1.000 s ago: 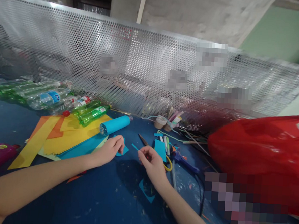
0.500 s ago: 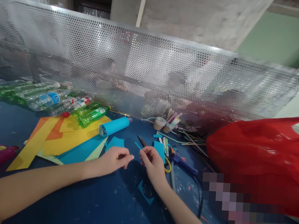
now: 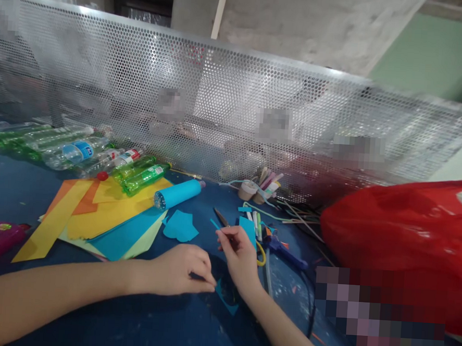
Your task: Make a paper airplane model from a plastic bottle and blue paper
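- your landmark was the blue-wrapped bottle (image 3: pixel 179 194); it lay on its side, no label showing on the wrap.
- the thin blue strip (image 3: pixel 214 223) was in the air, right of the wrapped bottle and a little nearer you.
- your right hand (image 3: pixel 239 252) was closed in a light pinch, thumb against fingertips, on that strip; its free end poked out away from you.
- your left hand (image 3: pixel 189 272), nearer you than the wrapped bottle, had curled fingers, thumb and finger close at the tips. they met the edge of the blue scrap (image 3: pixel 229 303) in view; whether you gripped it, you could not tell.
- strip looked like paper: probably almost weightless, limp along its length, easy to crease or tear. a soft pinch near one end seemed best.
- scrap, curved along one side, was right of the wrapped bottle and well nearer you. likely light and flat-lying, so its raised corner or outer edge seemed the place to take it.
- labels, all left of the wrapped bottle: blue on a clear bottle (image 3: pixel 78 152), red and white on another bottle (image 3: pixel 128 157), pale on a green bottle (image 3: pixel 148 178). print too small for you to read; no brand made out.
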A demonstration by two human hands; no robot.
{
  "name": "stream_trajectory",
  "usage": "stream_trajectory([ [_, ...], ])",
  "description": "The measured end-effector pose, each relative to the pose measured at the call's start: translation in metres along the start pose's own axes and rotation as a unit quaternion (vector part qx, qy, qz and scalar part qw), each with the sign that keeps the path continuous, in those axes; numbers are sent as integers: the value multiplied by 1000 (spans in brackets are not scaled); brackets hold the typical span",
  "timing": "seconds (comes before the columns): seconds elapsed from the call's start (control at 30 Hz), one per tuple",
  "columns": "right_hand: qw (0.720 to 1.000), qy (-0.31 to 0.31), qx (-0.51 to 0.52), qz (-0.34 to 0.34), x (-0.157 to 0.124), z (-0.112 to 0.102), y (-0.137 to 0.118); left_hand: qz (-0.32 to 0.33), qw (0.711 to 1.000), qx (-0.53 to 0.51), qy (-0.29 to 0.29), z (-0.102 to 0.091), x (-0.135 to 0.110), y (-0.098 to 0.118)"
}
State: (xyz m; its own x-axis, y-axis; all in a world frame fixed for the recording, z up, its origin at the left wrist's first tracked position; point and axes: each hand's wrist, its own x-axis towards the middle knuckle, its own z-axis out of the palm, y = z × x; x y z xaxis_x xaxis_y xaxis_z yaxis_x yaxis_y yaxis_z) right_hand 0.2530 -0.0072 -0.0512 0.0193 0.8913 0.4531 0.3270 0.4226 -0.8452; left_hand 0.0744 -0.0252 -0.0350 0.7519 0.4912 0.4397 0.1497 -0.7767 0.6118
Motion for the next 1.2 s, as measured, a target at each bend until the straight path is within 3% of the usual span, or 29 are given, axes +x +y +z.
stream_trajectory([
  [0.1,999,15,-27,-24,-4,-1,-2,-62,996,34,48,-4,2,-7],
  [0.17,998,15,-38,-45,-6,0,-4,-125,985,41,116,-9,6,-12],
  [0.23,997,10,-46,-65,-8,0,-6,-175,967,6,185,-15,9,-17],
  [0.3,996,5,-51,-78,-10,1,-8,-191,955,-67,215,-22,12,-21],
  [0.43,994,-5,-55,-90,-11,2,-9,-187,950,-151,197,-28,14,-19],
  [0.77,995,-23,-69,-72,-11,3,-13,-176,945,-175,213,-26,13,-12],
  [1.2,988,-66,-108,-91,-9,3,-18,-120,978,-24,169,-29,12,-13],
])
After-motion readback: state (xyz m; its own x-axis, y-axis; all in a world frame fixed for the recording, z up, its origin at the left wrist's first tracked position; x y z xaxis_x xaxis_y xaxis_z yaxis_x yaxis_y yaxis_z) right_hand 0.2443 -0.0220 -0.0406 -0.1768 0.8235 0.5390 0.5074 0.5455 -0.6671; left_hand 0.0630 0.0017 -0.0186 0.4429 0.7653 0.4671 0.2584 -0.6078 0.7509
